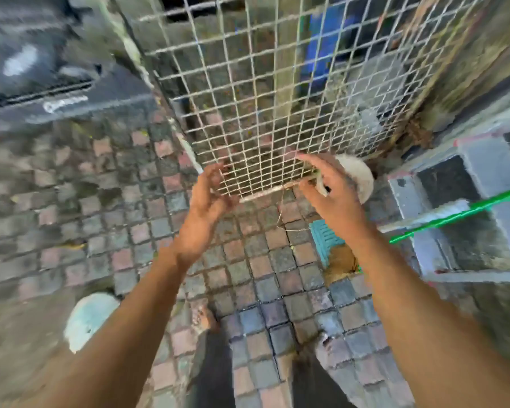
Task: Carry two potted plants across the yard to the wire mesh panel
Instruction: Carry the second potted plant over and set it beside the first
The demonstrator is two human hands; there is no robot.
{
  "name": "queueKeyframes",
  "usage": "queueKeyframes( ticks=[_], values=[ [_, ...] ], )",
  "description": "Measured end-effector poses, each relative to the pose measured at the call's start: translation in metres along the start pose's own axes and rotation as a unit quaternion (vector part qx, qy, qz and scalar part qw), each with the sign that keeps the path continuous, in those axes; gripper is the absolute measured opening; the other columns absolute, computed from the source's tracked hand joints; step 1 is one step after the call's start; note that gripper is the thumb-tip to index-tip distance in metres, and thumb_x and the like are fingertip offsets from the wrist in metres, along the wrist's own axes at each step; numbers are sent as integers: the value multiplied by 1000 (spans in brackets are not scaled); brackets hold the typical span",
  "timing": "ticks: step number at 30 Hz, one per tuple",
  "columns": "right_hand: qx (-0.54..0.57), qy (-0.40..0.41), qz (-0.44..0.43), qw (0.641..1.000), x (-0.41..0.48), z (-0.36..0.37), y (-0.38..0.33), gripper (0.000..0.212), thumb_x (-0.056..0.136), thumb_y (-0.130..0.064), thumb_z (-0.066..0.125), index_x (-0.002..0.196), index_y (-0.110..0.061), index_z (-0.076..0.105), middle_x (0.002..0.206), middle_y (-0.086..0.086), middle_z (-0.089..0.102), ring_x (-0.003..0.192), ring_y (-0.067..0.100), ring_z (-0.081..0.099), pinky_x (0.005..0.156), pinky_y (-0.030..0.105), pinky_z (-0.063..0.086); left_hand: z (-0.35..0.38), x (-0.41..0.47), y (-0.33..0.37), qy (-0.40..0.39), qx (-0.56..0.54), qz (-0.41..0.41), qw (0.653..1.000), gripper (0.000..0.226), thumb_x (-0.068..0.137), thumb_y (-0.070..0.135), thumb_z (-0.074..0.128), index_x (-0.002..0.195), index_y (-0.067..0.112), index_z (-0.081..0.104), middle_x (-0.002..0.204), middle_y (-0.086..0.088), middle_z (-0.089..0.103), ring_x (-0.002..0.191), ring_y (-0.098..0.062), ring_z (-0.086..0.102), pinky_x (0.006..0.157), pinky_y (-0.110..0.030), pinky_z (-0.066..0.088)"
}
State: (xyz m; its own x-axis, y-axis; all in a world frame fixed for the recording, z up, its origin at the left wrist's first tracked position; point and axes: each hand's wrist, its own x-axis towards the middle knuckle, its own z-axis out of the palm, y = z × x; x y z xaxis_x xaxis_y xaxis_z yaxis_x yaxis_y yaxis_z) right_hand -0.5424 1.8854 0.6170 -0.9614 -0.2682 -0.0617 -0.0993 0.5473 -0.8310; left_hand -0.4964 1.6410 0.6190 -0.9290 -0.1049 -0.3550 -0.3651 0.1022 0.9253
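A grey wire mesh panel (pixel 262 92) leans upright against the wall ahead, its bottom edge resting on the paving. My left hand (pixel 206 201) is raised in front of its lower left corner, fingers spread and empty. My right hand (pixel 333 195) hovers at the lower right corner, fingers apart, with nothing held. Behind my right hand sits a round pale object (pixel 361 178), partly hidden. No potted plant is visible in this blurred view.
Mossy brick paving (pixel 115 201) covers the ground. A dark car bumper (pixel 50 83) fills the upper left. Grey concrete blocks (pixel 460 201) and a green-handled broom (pixel 460 213) lie at right. A teal drain grate (pixel 326 240) is near my right wrist. A pale round object (pixel 86 319) sits lower left.
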Motion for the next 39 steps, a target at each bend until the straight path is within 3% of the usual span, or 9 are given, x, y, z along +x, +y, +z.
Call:
queueKeyframes(
  ticks=[5,9,13,15,20,25,28,33,39],
  values=[
    [-13,-94,-105,990,24,30,-195,47,100,-6,67,144,-19,60,146,5,55,143,23,49,122,47,37,-143,-123,73,116,16,62,991,53,87,43,63,136,40,42,138,-4,42,131,-44,53,114,-35,50],
    [-5,-141,-187,972,49,90,-307,44,98,-13,67,141,-24,61,141,-1,56,135,14,51,118,36,39,-250,-183,93,233,-3,77,969,47,88,26,65,129,38,47,127,-1,48,119,-18,50,114,-41,46],
    [23,-173,-271,947,74,173,-407,45,101,-13,66,137,-38,56,134,-42,47,130,-21,41,111,12,31,-371,-236,109,331,-3,96,939,51,98,16,73,131,45,46,138,-7,48,132,-24,50,109,-42,52],
    [35,-188,-275,942,89,203,-436,45,103,-13,66,138,-40,55,135,-39,47,126,-28,38,109,12,30,-413,-246,117,355,5,99,929,52,99,13,74,134,41,46,138,-8,46,131,-22,48,111,-47,51],
    [57,-222,-336,913,136,292,-526,50,101,-14,68,130,-51,54,135,-44,45,125,-30,38,104,9,28,-516,-256,126,456,25,109,883,53,102,6,70,135,38,44,131,-3,45,131,-26,48,96,-15,48],
    [71,-288,-394,870,207,390,-612,44,94,-39,59,132,-59,49,133,-54,40,128,-28,37,99,-2,27,-616,-231,136,528,30,107,842,58,96,17,76,139,34,41,143,-22,47,137,-40,47,106,-47,51],
    [95,-330,-420,840,255,452,-662,46,92,-43,60,137,-52,50,131,-58,38,129,-28,36,101,0,26,-675,-212,135,581,33,112,805,58,102,7,71,140,39,41,149,-15,49,140,-36,49,104,-40,52],
    [103,-432,-415,794,306,551,-748,47,92,-41,61,135,-58,48,135,-53,40,129,-30,34,107,12,29,-747,-205,128,637,-9,74,767,61,100,16,75,140,45,40,153,-2,44,145,-26,47,115,-47,47],
    [98,-493,-435,747,331,681,-831,47,86,-52,59,123,-77,44,133,-57,42,129,-30,37,111,22,33,-847,-214,105,696,-8,36,717,68,76,61,70,137,50,42,155,4,46,149,-21,43,122,-45,38]
  ],
)
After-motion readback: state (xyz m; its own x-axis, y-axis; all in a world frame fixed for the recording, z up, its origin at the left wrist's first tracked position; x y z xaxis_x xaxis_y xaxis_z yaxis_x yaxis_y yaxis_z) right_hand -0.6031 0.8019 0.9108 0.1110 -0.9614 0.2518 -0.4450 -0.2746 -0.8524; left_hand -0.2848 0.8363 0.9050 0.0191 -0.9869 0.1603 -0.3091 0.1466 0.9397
